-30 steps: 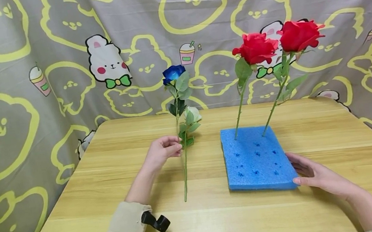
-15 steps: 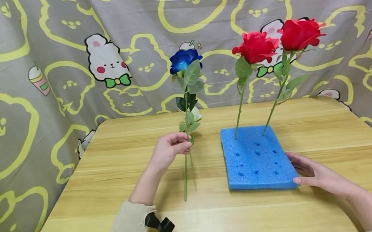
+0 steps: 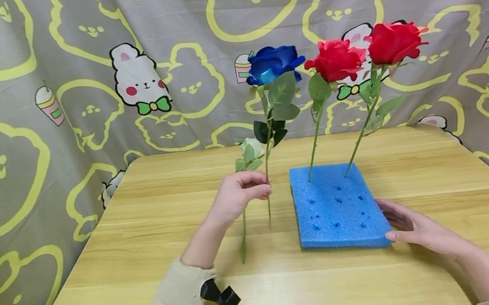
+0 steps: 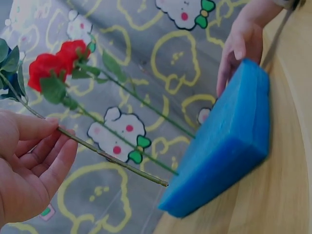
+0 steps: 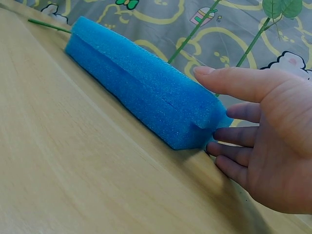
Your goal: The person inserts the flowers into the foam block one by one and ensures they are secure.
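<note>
My left hand (image 3: 242, 193) pinches the stem of a blue rose (image 3: 274, 65) between thumb and fingers. The rose stands nearly upright, its bloom at the top and the stem's cut end (image 4: 165, 184) hanging over the table left of the blue foam block (image 3: 328, 236). Two red roses (image 3: 337, 61) stand in the far part of the foam, which has several small holes in its top. At the block's right side is my right hand (image 3: 419, 230), fingers fairly straight, thumb at the near corner. A white rose (image 3: 251, 148) lies on the table behind my left hand, partly hidden by it.
The wooden table (image 3: 280, 290) ends at a grey curtain (image 3: 192, 21) with yellow outlined cartoon animals. A black wrist mount (image 3: 221, 296) sits on my left sleeve, close over the table.
My left hand has lifted the blue rose off the white one and carried it right and nearer, toward the foam block. My right hand and the block have stayed put.
</note>
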Demonstrator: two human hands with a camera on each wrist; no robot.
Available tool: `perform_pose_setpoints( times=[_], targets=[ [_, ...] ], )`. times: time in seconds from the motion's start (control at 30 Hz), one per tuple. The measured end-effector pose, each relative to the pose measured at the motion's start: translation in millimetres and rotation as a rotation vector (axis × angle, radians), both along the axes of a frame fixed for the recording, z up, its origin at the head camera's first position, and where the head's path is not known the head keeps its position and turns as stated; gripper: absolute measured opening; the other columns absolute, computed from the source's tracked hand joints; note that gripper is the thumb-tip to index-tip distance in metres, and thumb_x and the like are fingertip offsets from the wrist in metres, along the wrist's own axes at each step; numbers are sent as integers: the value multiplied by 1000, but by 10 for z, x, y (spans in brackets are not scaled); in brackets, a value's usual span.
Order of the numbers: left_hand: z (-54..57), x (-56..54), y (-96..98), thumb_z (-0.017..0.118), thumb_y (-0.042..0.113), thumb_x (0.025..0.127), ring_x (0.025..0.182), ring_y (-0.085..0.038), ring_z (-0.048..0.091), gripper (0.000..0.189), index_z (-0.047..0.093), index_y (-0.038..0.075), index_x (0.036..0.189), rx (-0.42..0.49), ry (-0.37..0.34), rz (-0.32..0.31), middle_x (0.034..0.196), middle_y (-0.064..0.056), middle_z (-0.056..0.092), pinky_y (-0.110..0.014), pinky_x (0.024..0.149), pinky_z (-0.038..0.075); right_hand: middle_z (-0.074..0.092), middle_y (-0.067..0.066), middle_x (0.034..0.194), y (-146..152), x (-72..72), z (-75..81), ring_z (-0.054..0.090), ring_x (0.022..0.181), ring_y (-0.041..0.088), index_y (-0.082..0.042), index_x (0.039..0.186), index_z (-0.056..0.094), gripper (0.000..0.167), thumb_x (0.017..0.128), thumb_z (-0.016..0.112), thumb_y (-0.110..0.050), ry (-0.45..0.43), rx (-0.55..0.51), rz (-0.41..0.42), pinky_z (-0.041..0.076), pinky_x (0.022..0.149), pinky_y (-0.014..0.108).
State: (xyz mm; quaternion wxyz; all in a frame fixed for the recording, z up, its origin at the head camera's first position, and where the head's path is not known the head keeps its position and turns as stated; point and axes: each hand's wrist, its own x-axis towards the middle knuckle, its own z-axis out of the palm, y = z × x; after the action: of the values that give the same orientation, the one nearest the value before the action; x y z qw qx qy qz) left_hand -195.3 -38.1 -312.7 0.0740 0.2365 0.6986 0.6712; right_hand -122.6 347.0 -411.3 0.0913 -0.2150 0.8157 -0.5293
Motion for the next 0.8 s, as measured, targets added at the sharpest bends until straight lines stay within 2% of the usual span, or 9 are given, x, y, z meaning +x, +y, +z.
perform_pose_setpoints(
  times=[0.33, 0.63, 0.7, 0.8],
  targets=[
    [119, 51, 264, 64, -3, 84, 74, -15, 64, 18, 65, -12, 99, -57, 41, -62, 92, -18, 66, -33, 74, 55, 17, 39, 140, 0, -4, 0, 34, 118, -13, 9, 143, 16, 64, 91, 52, 3, 9, -12, 9, 32, 92, 7],
    [161, 104, 572, 63, -5, 84, 71, -9, 62, 18, 63, -14, 100, -21, 8, -165, 94, -21, 66, -33, 73, 55, 16, 40, 140, -2, 0, 2, 34, 118, -13, 10, 142, 16, 64, 91, 52, 3, 8, -13, 10, 32, 92, 7],
    [162, 119, 633, 63, -6, 84, 71, -8, 62, 18, 63, -14, 100, -21, 16, -186, 95, -21, 65, -32, 72, 55, 20, 34, 142, -1, -2, 0, 35, 118, -12, 10, 142, 16, 64, 91, 52, 4, 10, -17, 12, 32, 92, 7],
    [143, 136, 713, 64, -6, 83, 71, -7, 61, 18, 64, -14, 99, -26, 24, -207, 95, -23, 65, -31, 72, 55, 27, 17, 144, 0, -6, -12, 35, 119, -11, 10, 142, 16, 63, 90, 52, 5, 20, -23, 17, 32, 93, 7]
  ],
)
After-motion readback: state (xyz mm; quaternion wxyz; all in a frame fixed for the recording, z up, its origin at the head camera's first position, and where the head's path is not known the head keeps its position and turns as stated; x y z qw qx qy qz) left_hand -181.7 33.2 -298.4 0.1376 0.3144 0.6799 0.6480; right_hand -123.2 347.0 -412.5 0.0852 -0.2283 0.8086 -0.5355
